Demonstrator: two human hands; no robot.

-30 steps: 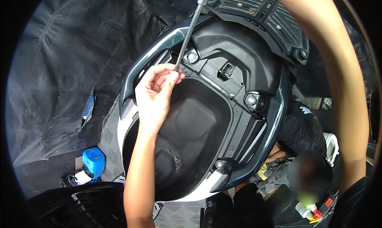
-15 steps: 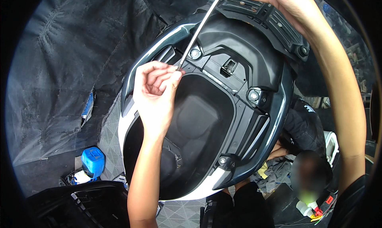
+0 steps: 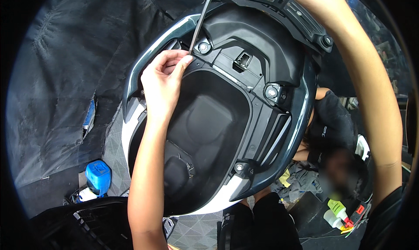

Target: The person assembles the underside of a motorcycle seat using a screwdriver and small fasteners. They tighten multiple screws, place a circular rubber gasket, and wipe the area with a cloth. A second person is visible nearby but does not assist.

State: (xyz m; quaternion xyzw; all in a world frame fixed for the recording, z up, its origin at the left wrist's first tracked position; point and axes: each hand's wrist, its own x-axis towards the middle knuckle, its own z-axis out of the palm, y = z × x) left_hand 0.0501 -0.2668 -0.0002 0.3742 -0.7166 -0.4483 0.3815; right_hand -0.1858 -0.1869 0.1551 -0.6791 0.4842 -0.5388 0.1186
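Beside the bolt (image 3: 203, 46), left hand (image 3: 162, 82) pinches screwdriver shaft (image 3: 198, 25) (tilted).

Left hand (image 3: 163, 77) pinching screwdriver shaft (image 3: 199, 23), open scooter compartment (image 3: 209, 123)

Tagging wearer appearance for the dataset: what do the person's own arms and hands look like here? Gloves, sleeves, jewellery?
Both arms are bare from wrist to at least the elbow. The left hand wears no glove, ring or watch that shows; its fingers are bare, with short nails. The right forearm is bare too, and a dark sleeve edge shows near the upper arm at the lower right. The right hand is cut off at the top edge.
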